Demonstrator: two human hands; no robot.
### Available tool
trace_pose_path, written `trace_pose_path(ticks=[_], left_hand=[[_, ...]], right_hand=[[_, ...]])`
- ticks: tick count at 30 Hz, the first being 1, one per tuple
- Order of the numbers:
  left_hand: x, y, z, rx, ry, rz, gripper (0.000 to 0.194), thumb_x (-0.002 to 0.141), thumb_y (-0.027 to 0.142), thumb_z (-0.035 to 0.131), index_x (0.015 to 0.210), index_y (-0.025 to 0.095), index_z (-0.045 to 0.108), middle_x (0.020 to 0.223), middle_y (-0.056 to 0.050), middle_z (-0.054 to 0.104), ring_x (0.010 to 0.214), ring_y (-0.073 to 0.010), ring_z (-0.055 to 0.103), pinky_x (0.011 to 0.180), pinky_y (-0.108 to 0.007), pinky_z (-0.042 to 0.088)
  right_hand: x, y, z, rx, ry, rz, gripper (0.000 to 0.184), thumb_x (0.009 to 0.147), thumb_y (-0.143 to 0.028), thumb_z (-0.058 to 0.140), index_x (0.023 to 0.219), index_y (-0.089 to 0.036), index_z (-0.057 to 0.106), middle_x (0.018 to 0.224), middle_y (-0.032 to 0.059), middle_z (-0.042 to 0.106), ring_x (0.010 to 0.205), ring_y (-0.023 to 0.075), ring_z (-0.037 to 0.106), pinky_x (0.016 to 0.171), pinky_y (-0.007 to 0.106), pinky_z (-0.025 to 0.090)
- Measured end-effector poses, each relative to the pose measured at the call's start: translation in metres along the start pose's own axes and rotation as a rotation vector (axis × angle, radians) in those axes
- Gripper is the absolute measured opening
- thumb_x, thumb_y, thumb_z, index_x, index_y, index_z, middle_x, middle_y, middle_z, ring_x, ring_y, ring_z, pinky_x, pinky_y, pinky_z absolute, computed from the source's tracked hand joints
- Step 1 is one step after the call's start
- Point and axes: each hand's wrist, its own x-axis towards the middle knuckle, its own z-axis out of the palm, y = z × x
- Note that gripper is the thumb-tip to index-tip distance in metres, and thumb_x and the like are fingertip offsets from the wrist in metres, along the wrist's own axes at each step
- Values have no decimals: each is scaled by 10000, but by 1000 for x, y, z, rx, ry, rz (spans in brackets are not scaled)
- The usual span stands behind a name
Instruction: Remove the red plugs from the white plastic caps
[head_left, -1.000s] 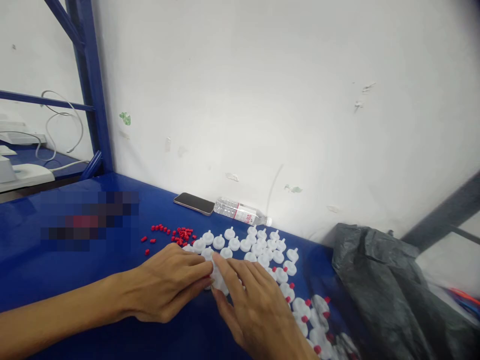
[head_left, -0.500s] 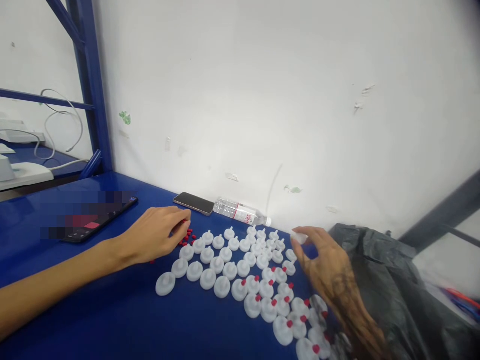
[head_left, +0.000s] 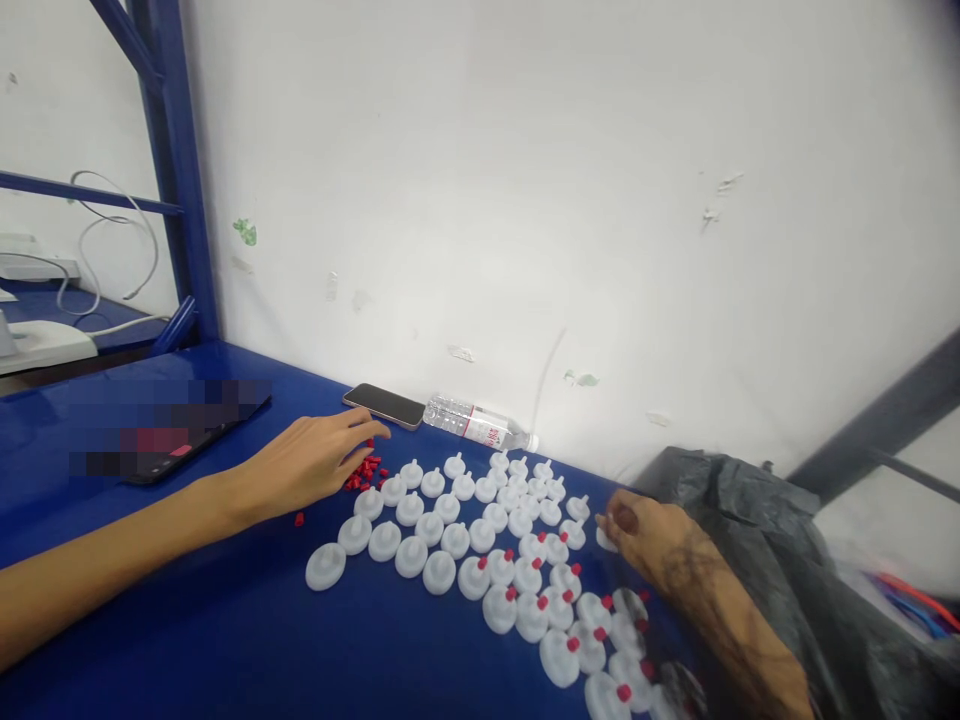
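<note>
The white wall (head_left: 480, 200) takes the most space, and before it stands the blue table (head_left: 225, 630). On the right there is a dark plastic bag (head_left: 757, 560). The left hand (head_left: 319, 462) has its thumb and fingers spread apart. The right hand (head_left: 652, 535) has its fingers curled. Near the wall, a clear bottle (head_left: 450, 413) lies on its side, just beside a phone (head_left: 384, 405). Many white lids (head_left: 384, 541) lie on the table between the hands, their small spouts mostly pointing up. One is partly under the right fingertips; whether they pinch it, I cannot tell. The smallest are the red caps (head_left: 366, 476): some sit on the lids nearer the right hand, others lie loose, mostly under the left fingers.
</note>
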Motion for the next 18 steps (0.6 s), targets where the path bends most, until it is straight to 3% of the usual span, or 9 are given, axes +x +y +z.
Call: trace_pose_path(ticks=[4,9,14,18], left_hand=[[1,4,-5,-7,-36,19,203,1015,275,451,1025,224,647,1014,-32,687,737,-174,646,653,-305,411],[0,7,-13,5,-118,169,197,1025,302,469,1027,252,659,998,-20,683,730,-164,639,629,-299,372],[-2,5,-15,22,-159,204,154,991,246,511,981,246,664,1006,-25,691,744,-172,650,636,-308,366],[-1,2,-13,40,-193,190,145,974,217,513,971,251,654,1002,-11,683,707,-165,633,627,-321,358]], right_hand=[[-3,-3,-6,97,-162,-59,215,856,-438,623,727,-270,661,737,21,697,698,229,667,634,329,464],[-7,-18,-16,228,-315,-107,253,891,-450,582,773,-269,713,756,11,706,711,198,663,648,301,471],[-7,-32,-31,243,-288,-68,342,927,-527,521,816,-265,710,682,3,688,644,195,626,639,311,457],[-4,-40,-30,267,-321,-146,297,898,-515,590,916,-267,752,710,1,696,666,190,638,644,290,459]])
